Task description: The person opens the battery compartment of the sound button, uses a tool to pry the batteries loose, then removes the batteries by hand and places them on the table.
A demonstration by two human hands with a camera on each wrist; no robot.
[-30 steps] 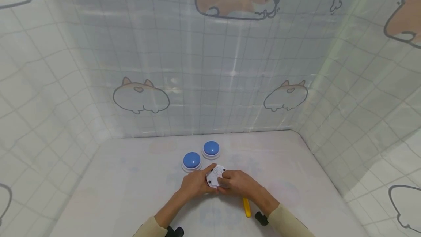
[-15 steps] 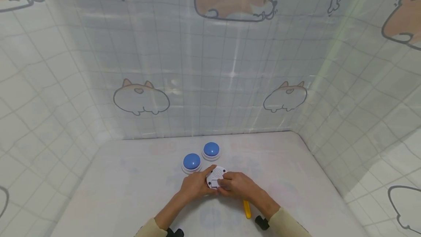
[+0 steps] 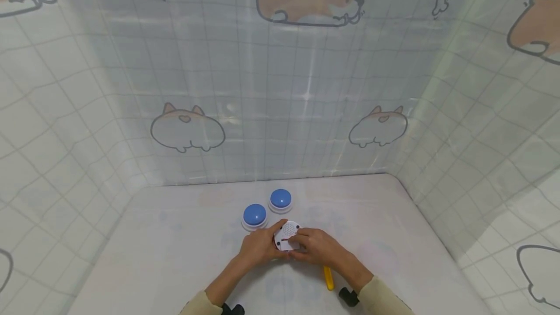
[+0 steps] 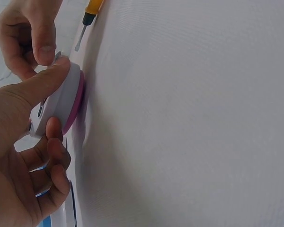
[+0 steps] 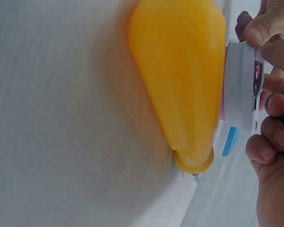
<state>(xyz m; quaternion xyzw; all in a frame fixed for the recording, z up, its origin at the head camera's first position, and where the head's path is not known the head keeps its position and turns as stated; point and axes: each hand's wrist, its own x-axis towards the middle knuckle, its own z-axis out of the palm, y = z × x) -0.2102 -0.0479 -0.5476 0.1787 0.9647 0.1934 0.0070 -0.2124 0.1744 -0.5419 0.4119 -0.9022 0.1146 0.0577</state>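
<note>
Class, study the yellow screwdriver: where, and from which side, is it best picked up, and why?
Probably by its thick handle, from above at the near end: the screwdriver lies on the table with that end nearer the head camera, while the thin metal shaft points away.

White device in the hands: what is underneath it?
Under the white device, a pink part shows at its edge, facing the pale tabletop. The rest of that underside is hidden in every view.
</note>
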